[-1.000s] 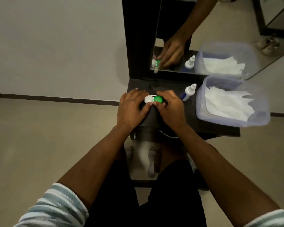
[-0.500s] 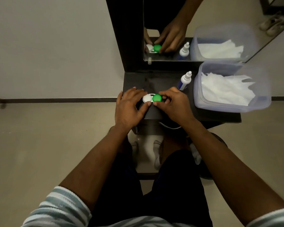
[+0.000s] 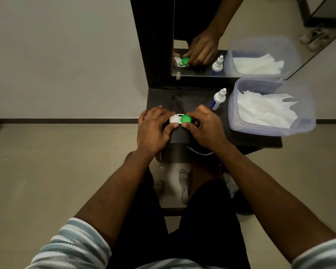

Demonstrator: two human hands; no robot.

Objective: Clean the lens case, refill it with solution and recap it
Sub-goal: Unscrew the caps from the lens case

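On the dark shelf (image 3: 192, 100) below the mirror (image 3: 202, 35), the lens case (image 3: 180, 119) lies flat between the two hands, its white cap (image 3: 174, 119) on the left and its green cap (image 3: 186, 119) on the right, both seated on the case. The left hand (image 3: 153, 129) curls around the white side, thumb tip pressed at the near edge of that cap and fingers wrapped behind it; the right hand (image 3: 204, 127) does the same on the green side, so each hand is grasping its own end of the case. Whether the caps are being loosened or tightened cannot be told from this view. The solution bottle (image 3: 218, 100) stands upright just beyond the right hand, its tip cap on, and the plastic tub (image 3: 241, 123) of white tissues (image 3: 266, 111) sits at the right end of the shelf; no tissue lies out on the shelf or in either hand. Judging from that, the work looks to be at its start, with uncapping, wiping, refilling and recapping all left, though a just-finished recapping would look much the same.
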